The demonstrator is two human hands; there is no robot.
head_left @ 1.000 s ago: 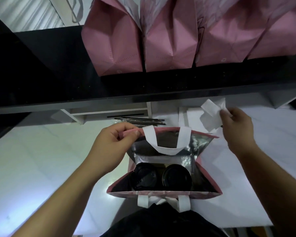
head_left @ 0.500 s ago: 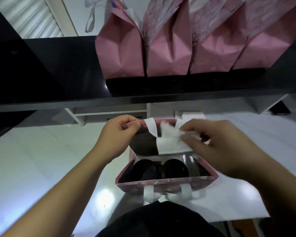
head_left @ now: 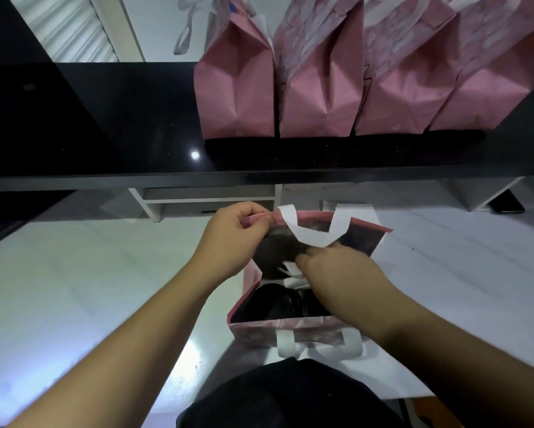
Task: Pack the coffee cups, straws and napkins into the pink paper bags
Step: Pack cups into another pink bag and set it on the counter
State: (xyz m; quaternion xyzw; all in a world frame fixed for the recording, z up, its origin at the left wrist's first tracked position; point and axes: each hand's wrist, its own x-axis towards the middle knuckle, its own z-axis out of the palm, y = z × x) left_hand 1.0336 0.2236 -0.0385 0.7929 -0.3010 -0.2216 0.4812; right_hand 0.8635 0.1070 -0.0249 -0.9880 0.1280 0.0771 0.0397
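An open pink paper bag (head_left: 259, 330) with white handles stands on the white counter right in front of me. Inside it I see the black lid of a coffee cup (head_left: 270, 302); a second lid beside it is mostly hidden by my right wrist. My left hand (head_left: 233, 239) pinches the bag's far left rim and holds it open. My right hand (head_left: 336, 270) is inside the bag's mouth, closed on a white napkin (head_left: 292, 273) just above the cups.
Several filled pink bags (head_left: 318, 88) stand in a row on the black shelf (head_left: 136, 143) above the counter. A white stack (head_left: 327, 206) lies behind the open bag. The white counter (head_left: 89, 288) spreads out to the left and right.
My right hand has carried the napkin from behind the bag on the right, over the rim and down into the bag. The left hand has kept its hold on the rim.
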